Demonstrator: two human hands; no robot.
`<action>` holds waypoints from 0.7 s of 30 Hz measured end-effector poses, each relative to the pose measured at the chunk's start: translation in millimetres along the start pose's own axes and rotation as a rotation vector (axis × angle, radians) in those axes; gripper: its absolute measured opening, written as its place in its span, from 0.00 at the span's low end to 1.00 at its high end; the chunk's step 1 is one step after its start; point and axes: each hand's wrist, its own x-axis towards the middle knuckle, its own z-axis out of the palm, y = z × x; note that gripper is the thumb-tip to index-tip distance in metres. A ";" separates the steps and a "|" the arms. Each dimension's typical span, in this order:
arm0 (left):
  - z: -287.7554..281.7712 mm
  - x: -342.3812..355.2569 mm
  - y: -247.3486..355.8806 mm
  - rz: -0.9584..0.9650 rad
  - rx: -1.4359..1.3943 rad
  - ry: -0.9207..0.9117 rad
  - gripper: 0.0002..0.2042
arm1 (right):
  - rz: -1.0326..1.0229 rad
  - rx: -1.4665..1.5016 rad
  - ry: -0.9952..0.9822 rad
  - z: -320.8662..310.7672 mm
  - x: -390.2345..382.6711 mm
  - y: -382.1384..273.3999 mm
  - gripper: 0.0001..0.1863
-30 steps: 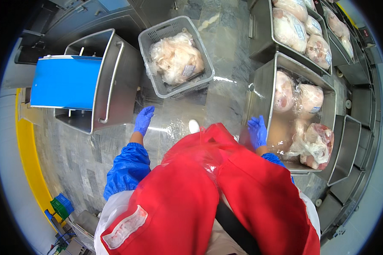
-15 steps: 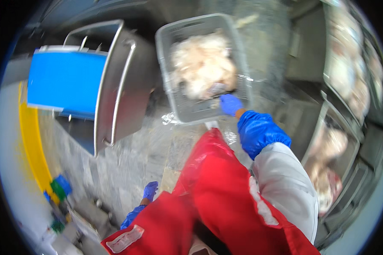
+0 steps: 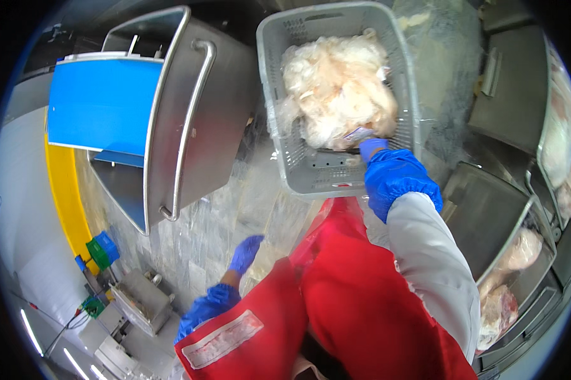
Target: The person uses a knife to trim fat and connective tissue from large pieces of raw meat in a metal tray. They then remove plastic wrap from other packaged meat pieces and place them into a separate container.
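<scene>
A grey perforated plastic crate (image 3: 276, 136) stands on the floor ahead of me. In it lies a large heap of crumpled clear plastic film (image 3: 339, 88), pale and slightly pinkish. My right hand (image 3: 373, 149), in a purple glove and blue sleeve cover, reaches into the near right part of the crate. Its fingers are closed at the heap's near edge, beside a narrow dark strip; what they grip is hidden. My left hand (image 3: 246, 253), also gloved, hangs low over the floor on the left, fingers stretched out and holding nothing.
At left stands a steel cart (image 3: 212, 120) with a bar handle and a blue panel (image 3: 105, 104). Steel bins on the right hold wrapped pale meat (image 3: 520, 253). A yellow strip (image 3: 67, 196) edges the left wall. Equipment (image 3: 139, 301) stands lower left.
The view has shifted, so the crate appears farther up and right. My right hand remains at the film heap's near edge. My left hand shows more fully, its fingers extended.
</scene>
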 end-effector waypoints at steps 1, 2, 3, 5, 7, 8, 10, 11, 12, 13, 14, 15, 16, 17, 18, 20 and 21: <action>-2.5 6.6 42.3 0.027 0.192 -0.025 0.14 | -0.077 -0.010 -0.124 -24.7 -8.9 -23.4 0.13; -7.1 18.2 62.1 0.150 0.300 0.001 0.15 | -0.132 -0.015 -0.235 -64.2 -21.8 -52.3 0.13; -10.1 35.9 89.1 0.310 0.408 0.006 0.16 | -0.149 -0.002 -0.219 -84.7 -34.1 -60.4 0.13; -12.0 70.9 157.3 0.639 0.661 0.072 0.19 | -0.117 0.017 -0.165 -111.2 -52.8 -66.1 0.12; -10.5 91.1 232.0 0.725 1.062 0.199 0.21 | -0.080 0.063 -0.061 -141.8 -82.4 -66.1 0.12; -9.8 88.3 276.2 0.799 1.155 0.274 0.23 | -0.061 0.169 0.126 -163.4 -107.0 -66.4 0.12; -0.8 54.7 354.1 0.759 1.233 0.399 0.27 | 0.021 0.428 0.234 -199.6 -169.5 -60.5 0.10; -16.8 58.0 354.0 0.839 1.172 0.561 0.28 | 0.074 0.530 0.065 -241.3 -207.8 -79.5 0.11; -4.7 44.0 378.1 0.849 1.106 0.602 0.29 | 0.166 0.522 0.165 -236.1 -234.9 -69.7 0.13; -7.4 31.9 381.5 0.918 1.081 0.647 0.29 | 0.231 0.590 0.295 -237.4 -266.0 -80.4 0.14; 5.6 20.1 390.4 0.955 1.084 0.672 0.30 | 0.310 0.627 0.381 -225.6 -292.7 -75.8 0.15; 26.1 11.1 386.7 0.960 1.069 0.685 0.30 | 0.427 0.784 0.478 -214.5 -332.4 -76.4 0.14; 33.2 0.5 370.3 0.996 1.027 0.625 0.29 | 0.487 0.901 0.495 -208.4 -373.5 -87.6 0.15; 38.4 -2.4 351.0 0.989 1.013 0.627 0.29 | 0.491 0.939 0.595 -192.9 -409.2 -98.5 0.16; 41.0 -3.9 328.1 1.022 0.930 0.570 0.30 | 0.483 0.961 0.700 -176.9 -443.6 -107.4 0.17; 62.0 -19.8 272.1 0.958 0.947 0.474 0.30 | 0.549 1.112 0.621 -148.9 -526.0 -128.2 0.18; 76.8 -33.0 242.9 1.004 0.904 0.369 0.30 | 0.587 1.178 0.650 -126.3 -570.1 -139.5 0.18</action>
